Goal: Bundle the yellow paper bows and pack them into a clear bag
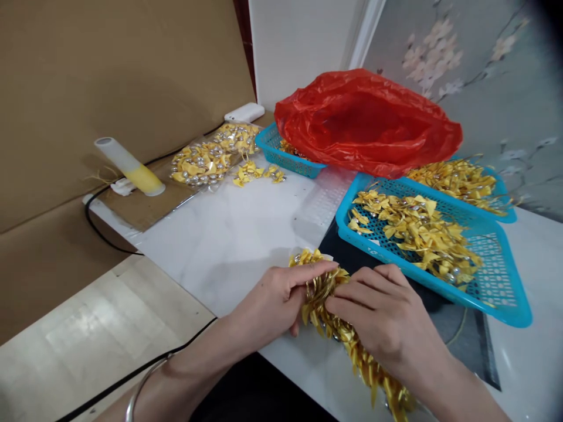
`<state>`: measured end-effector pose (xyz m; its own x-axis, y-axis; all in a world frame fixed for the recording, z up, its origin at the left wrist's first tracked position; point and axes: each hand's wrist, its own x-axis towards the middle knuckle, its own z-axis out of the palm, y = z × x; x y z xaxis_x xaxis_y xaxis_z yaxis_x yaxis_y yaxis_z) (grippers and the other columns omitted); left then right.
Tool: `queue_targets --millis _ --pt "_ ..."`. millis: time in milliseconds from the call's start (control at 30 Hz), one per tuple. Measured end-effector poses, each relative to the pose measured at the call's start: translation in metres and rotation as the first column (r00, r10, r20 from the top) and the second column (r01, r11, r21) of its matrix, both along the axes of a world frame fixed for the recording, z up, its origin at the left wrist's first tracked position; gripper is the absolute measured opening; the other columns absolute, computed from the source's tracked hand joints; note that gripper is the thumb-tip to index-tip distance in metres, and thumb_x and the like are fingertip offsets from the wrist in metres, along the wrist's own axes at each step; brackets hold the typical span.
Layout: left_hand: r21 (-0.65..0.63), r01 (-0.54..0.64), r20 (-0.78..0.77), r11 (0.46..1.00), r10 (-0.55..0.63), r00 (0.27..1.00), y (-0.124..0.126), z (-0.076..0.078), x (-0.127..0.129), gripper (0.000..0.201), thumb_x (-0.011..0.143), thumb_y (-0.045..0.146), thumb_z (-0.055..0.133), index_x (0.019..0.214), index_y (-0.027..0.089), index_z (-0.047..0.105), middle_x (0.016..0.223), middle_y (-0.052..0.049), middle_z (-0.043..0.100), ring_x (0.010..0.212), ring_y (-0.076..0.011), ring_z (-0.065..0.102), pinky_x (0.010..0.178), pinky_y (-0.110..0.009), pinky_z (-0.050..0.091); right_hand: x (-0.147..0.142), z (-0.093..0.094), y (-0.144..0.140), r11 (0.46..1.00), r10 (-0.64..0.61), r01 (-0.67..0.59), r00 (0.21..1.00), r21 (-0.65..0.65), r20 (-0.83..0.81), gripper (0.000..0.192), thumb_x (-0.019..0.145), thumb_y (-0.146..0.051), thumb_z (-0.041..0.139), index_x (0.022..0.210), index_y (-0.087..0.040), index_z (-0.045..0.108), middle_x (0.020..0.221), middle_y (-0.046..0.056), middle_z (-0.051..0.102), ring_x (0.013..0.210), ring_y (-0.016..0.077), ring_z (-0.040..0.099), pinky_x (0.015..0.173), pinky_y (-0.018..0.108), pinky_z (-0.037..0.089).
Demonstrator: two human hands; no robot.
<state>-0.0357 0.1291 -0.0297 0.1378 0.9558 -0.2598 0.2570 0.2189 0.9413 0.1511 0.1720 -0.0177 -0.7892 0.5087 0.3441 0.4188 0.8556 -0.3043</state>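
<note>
From where I stood, the left hand (277, 299) had the garland (358, 354) gripped near its far end, index finger stretched across it, and the right hand (382, 316) had bent fingers pinching gold strands just beside. Garland hung toward the person over the near edge of the white table (259, 234), front basket (495, 275) of gold flowers (433, 234) just beyond the right hand. Further out: red bag (369, 126) over the rear baskets, bagged flowers (202, 164), tilted tube (132, 167) far left.
</note>
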Motion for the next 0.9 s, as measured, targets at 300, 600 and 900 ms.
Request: queue_targets --millis 300,600,900 --pt "-0.015 -0.006 0.077 1.000 0.007 0.997 0.003 -0.005 -0.003 0.061 0.077 0.000 0.041 0.125 0.031 0.061 0.046 0.008 0.050 0.035 -0.0060 0.045 0.038 -0.015 0.038 0.002 -0.007 0.003 0.997 -0.076 0.072 0.991 -0.041 -0.107 0.031 0.097 -0.014 0.041 0.081 -0.019 0.067 0.070 0.000 0.066 0.068 0.0147 0.054 0.067 0.032 0.027" --pt "0.001 0.017 0.139 1.000 -0.017 0.990 0.004 -0.012 -0.002 0.060 0.080 0.002 0.043 0.129 0.035 0.056 0.074 0.005 0.069 0.038 -0.0029 0.049 0.039 -0.014 0.044 0.000 -0.011 0.006 0.993 -0.116 0.116 0.989 0.000 -0.090 0.025 0.092 -0.010 0.044 0.084 -0.017 0.067 0.062 0.000 0.060 0.061 0.0147 0.051 0.064 0.031 0.026" --pt "0.088 -0.075 0.114 0.993 0.065 0.991 0.004 -0.014 0.004 0.059 0.075 0.000 0.045 0.120 0.032 0.064 0.069 0.005 0.068 0.035 -0.0024 0.045 0.035 -0.013 0.040 -0.002 -0.011 0.006 0.994 -0.108 0.111 0.986 0.012 -0.127 0.024 0.089 -0.006 0.047 0.082 -0.016 0.068 0.065 0.000 0.063 0.062 0.0146 0.055 0.064 0.031 0.028"
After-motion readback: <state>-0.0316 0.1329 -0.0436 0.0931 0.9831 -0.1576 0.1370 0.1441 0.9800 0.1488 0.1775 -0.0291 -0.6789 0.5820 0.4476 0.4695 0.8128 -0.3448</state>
